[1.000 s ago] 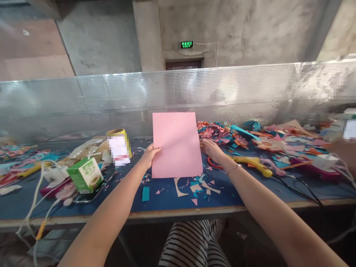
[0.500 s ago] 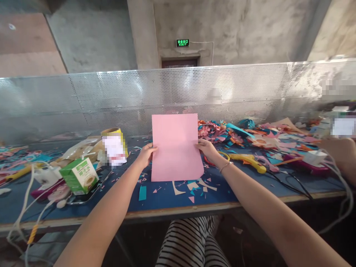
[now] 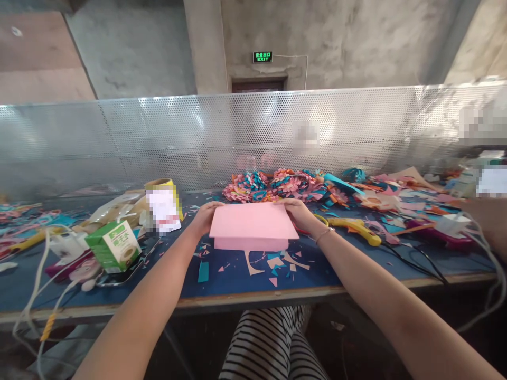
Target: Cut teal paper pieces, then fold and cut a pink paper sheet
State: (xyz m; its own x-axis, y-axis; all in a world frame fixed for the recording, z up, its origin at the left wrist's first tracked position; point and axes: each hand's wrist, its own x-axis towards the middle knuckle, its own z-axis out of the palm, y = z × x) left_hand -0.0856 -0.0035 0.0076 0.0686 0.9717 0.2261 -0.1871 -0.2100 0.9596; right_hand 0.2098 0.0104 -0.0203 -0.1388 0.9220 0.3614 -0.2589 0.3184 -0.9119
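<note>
A sheet of pink paper [image 3: 251, 222] is bent over toward me, its upper half lying forward over the lower part, whose strip shows below. My left hand [image 3: 209, 215] grips its left end near the fold, fingers closed on the edge. At the right end of the fold my right hand [image 3: 293, 210] is closed on the paper in the same way. Under and in front of the sheet, small paper scraps [image 3: 275, 261] lie on the blue tabletop [image 3: 237, 287]. A teal paper piece [image 3: 203, 271] lies nearer the front edge.
Behind the sheet sits a heap of cut paper flowers [image 3: 291, 182]. To the right are a yellow-handled tool [image 3: 358, 228] with a black cord and a co-worker's arm [image 3: 489, 224]. Left stand a green-and-white carton [image 3: 114, 245] and white cables [image 3: 41, 274]. A perforated metal screen [image 3: 158, 142] runs behind.
The pink sheet, held up flat before, is now folded over toward me and lower. Both hands have stayed at its sides, and the flower heap behind has come into view.
</note>
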